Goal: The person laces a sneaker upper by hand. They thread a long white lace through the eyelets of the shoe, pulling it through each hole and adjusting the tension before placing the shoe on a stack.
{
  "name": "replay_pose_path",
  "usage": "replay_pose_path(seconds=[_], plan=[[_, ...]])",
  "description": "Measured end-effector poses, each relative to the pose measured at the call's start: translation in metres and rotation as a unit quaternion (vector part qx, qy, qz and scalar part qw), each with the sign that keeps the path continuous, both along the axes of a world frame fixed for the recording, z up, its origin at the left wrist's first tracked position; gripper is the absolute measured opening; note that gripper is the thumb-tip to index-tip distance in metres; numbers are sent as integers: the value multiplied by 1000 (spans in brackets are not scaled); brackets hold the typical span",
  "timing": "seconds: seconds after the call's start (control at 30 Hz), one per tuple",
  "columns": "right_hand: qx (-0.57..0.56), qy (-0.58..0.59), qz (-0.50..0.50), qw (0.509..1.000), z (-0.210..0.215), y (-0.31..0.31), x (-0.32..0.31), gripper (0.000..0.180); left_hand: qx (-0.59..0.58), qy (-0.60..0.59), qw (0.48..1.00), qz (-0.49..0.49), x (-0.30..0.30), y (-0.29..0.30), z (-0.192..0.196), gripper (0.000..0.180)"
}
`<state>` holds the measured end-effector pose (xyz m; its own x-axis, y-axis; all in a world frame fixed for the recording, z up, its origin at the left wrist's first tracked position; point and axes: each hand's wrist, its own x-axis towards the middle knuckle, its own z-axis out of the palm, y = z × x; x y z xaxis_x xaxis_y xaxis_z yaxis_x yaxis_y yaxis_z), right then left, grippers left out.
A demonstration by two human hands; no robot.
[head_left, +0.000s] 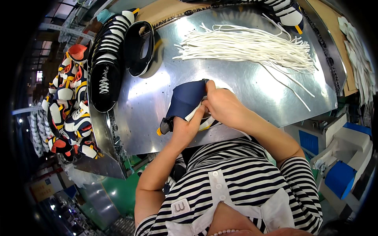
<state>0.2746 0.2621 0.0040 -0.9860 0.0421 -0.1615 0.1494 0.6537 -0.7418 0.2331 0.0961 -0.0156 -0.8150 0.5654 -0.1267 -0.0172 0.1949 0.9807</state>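
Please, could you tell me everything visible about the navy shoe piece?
The navy shoe piece looks smooth and curved, like fabric or synthetic leather, with a white strip at its lower right edge and a dark part with a yellow tab at lower left. It is held tilted over the metal table; whether it touches the table is unclear. The left hand holds its lower edge, the right hand its upper right corner.

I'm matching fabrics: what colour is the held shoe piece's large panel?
The large panel is navy blue, best seen in head view.
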Motion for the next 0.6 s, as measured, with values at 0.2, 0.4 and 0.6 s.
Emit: replay_pose_path(seconds=[0.2,0.4,0.6], plan=[[64,25,51,996,25,30,8,30,-27,-241,969,-53,-35,-30,1,16],[-146,150,-93,973,-46,13,-3,31,-52,-54,997,-31,-26,2,6,27],[-15,167,-95,981,-48,-1,-9,32,-92,-173,981,-19,-30,6,21,24]])
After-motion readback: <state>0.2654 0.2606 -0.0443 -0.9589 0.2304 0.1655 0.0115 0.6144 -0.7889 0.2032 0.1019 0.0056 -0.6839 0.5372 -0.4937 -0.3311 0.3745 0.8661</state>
